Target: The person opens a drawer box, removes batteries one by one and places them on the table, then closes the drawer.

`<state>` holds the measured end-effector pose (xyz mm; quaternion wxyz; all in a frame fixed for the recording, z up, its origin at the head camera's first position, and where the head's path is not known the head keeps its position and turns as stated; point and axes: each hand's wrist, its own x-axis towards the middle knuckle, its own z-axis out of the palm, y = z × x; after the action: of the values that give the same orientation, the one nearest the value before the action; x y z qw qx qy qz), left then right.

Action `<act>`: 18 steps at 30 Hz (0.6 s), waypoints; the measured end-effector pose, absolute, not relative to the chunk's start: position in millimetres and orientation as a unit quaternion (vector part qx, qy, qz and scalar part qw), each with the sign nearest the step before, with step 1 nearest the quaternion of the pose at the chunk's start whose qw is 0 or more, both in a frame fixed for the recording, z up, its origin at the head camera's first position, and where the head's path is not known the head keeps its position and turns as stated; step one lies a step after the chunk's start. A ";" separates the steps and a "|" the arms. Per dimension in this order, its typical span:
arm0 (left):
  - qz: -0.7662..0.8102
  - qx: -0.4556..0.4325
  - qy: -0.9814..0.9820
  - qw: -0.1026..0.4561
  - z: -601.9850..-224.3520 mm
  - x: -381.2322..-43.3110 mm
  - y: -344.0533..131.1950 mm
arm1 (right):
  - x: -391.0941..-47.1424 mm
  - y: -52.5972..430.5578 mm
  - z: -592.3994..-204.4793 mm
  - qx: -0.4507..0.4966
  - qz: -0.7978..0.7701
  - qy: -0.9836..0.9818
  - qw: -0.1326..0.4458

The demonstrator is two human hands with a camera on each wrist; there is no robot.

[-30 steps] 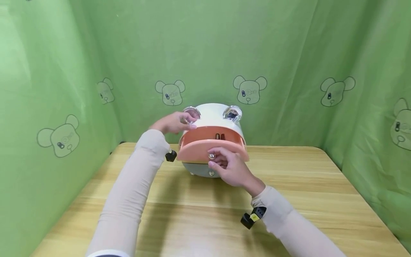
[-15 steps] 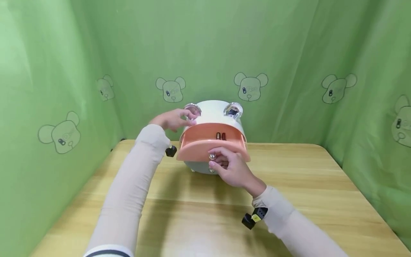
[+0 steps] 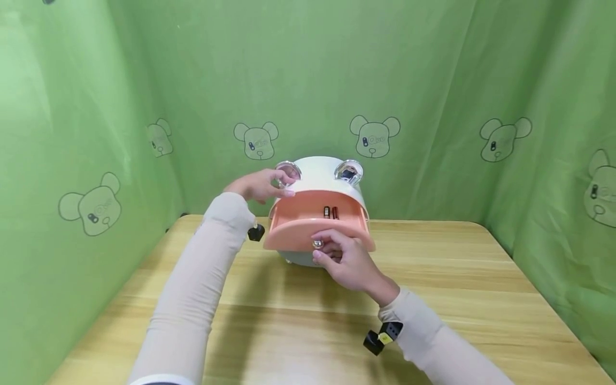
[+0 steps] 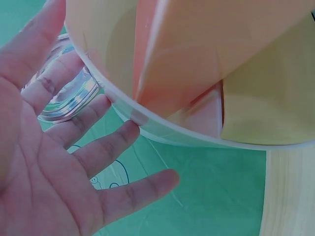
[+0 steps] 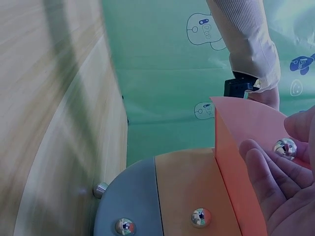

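A small rounded white cabinet (image 3: pixel 317 174) with silver ear-like rings stands on the table. Its top, salmon-pink drawer (image 3: pixel 291 234) is pulled out, with two small dark cylinders (image 3: pixel 331 213) inside. My right hand (image 3: pixel 351 262) pinches the silver drawer knob (image 5: pixel 285 148) between thumb and fingers. At the cabinet's upper left, next to the silver ear (image 3: pixel 287 170), is my left hand (image 3: pixel 257 185). In the left wrist view its fingers are spread and fairly straight, some of them against the white rim (image 4: pixel 147 115).
Below lie a yellowish drawer front (image 5: pixel 184 182) and a grey one (image 5: pixel 130 196), each with a silver knob. The wooden table (image 3: pixel 433 278) meets green curtains (image 3: pixel 423 80) at the back and sides. A black wrist camera (image 3: pixel 372 342) hangs under the right sleeve.
The pink drawer has come further out toward me, with my right hand on its knob. More of its inside and the two cylinders shows. My left hand stays at the cabinet's upper left.
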<state>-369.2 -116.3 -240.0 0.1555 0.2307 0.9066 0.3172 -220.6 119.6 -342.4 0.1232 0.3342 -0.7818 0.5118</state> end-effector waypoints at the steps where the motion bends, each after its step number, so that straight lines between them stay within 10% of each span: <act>1: 0.315 0.231 0.907 0.156 -240.0 -369.4 -116.3 | -220.4 119.5 -342.6 0.335 0.511 -0.782 0.123; 18: 0.313 0.222 0.914 0.128 -238.4 -367.6 -109.6 | -213.7 120.9 -344.7 0.348 0.505 -0.779 0.132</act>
<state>-367.6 -109.6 -238.4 0.1279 0.2223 0.9144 0.3131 -213.7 120.9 -344.7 0.1321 0.3480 -0.7786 0.5052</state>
